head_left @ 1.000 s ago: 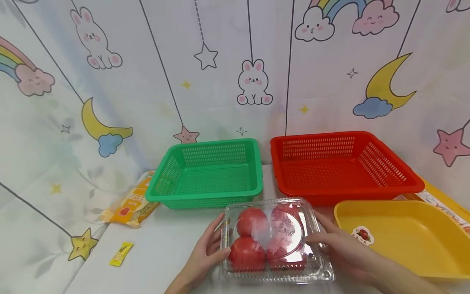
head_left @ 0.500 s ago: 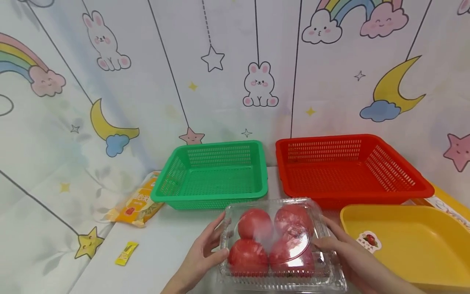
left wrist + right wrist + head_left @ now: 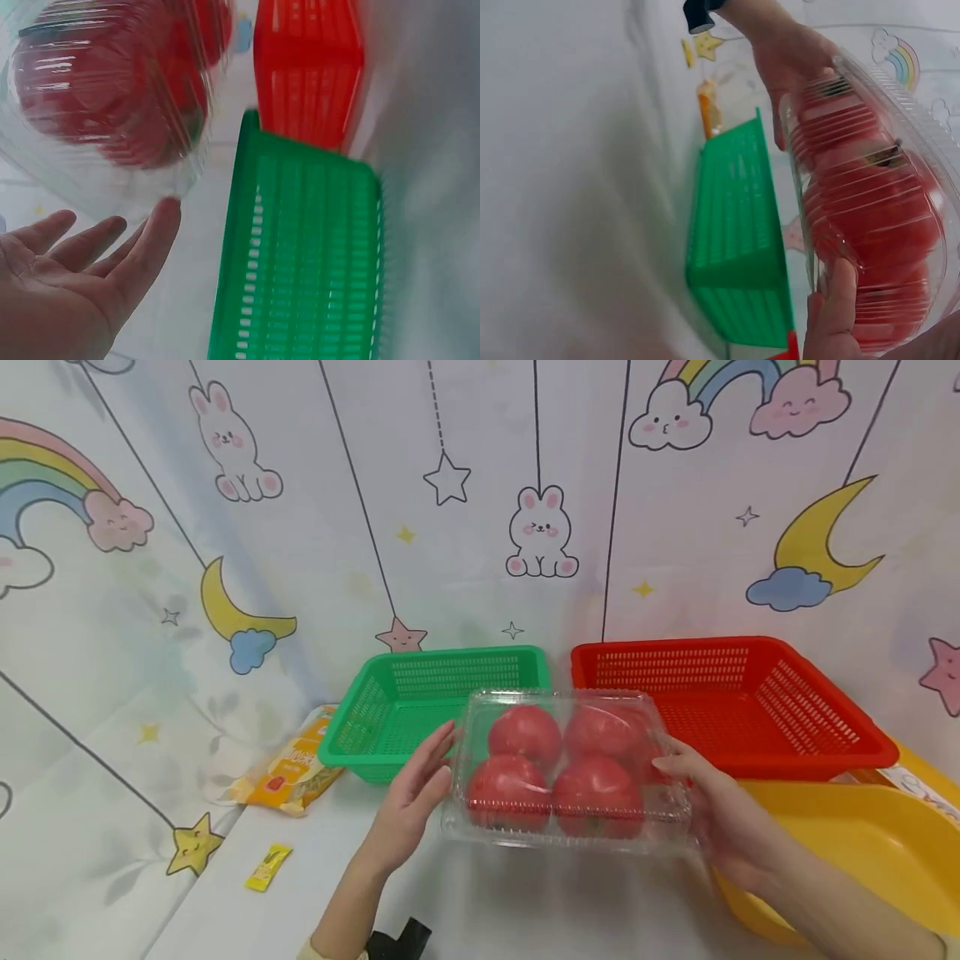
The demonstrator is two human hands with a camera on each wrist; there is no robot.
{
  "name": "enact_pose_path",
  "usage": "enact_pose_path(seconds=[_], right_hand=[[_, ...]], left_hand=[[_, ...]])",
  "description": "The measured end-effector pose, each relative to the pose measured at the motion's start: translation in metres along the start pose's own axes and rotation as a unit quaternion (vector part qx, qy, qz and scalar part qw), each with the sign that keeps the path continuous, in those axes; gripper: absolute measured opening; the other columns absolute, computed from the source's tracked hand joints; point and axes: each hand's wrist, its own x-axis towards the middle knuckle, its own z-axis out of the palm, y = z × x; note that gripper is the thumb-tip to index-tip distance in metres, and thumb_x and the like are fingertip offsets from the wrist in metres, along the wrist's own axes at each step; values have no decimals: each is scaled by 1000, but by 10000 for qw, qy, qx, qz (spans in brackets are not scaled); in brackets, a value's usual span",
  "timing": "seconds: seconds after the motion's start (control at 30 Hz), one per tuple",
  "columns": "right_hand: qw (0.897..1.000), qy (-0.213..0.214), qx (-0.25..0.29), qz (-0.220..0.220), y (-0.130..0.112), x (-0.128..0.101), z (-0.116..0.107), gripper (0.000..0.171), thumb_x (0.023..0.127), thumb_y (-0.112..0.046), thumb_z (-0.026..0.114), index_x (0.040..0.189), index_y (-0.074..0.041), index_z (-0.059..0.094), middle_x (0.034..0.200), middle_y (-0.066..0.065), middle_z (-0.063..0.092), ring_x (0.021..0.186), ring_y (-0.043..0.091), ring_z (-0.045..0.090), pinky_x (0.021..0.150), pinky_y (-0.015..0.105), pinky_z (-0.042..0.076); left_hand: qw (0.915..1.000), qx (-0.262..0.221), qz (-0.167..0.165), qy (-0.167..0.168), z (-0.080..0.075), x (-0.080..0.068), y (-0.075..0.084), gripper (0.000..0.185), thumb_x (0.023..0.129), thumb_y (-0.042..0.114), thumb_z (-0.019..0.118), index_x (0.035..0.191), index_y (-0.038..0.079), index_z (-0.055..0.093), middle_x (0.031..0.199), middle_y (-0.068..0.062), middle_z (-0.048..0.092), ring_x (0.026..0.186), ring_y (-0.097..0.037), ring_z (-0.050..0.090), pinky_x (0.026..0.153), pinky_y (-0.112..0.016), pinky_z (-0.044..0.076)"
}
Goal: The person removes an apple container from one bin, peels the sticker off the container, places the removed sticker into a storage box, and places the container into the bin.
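Left hand [image 3: 411,793]: forearm enters from bottom centre, angled up and right. Palm faces right, fingers straight and close together — tips pressed flat against the left end of the clear box [image 3: 562,768]. Left wrist view shows the palm open, fingers relaxed, only the tips at the box edge.

Right hand [image 3: 720,814]: forearm enters from the lower right corner, angled up and left. Thumb lies on the box's right rim; fingers are under it — curled round that end, carrying the weight.
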Motion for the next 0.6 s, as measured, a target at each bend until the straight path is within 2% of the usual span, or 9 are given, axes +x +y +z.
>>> enact_pose_path(seconds=[0.17,0.23,0.3,0.37,0.47,0.6], right_hand=[[9988,47,385,-297,-18,17,10,49,99,-42,60,140,-40,32,143,-4,36,128,21,37,97,37,50],[9983,50,416,-401,-26,23,16,49,98,-41,62,136,-39,32,143,-5,36,129,21,36,98,37,50],[9979,26,399,-514,-33,30,23,54,97,-40,64,141,-38,32,144,-3,35,129,22,36,98,37,50],[9977,22,400,-542,-39,39,31,60,96,-39,66,144,-35,31,145,-2,36,130,23,37,97,36,50],[9973,-24,433,-597,-46,55,44,65,96,-37,67,149,-29,31,146,2,38,129,25,40,96,35,51],[9975,7,465,-526,-54,78,60,66,95,-34,67,150,-24,31,146,5,40,128,26,42,97,35,51]], left_hand=[[9941,474,511,836,-20,21,-17,46,103,7,53,148,4,46,148,-10,50,133,-33,49,103,-28,46],[9871,797,710,1192,-31,27,-24,43,102,5,57,145,4,52,145,-9,53,130,-30,51,103,-28,46],[9773,1179,863,1535,-45,31,-30,42,100,4,59,142,4,55,142,-10,55,129,-28,52,105,-33,46],[9656,1594,866,1862,-58,31,-35,41,100,5,60,141,4,56,142,-11,56,130,-27,51,107,-39,44],[9449,2281,640,2259,-78,27,-42,42,100,11,62,141,7,56,144,-12,55,133,-30,48,110,-50,39],[9220,2869,293,2584,-100,20,-55,44,99,18,64,141,9,57,146,-12,53,137,-33,43,111,-57,33]])
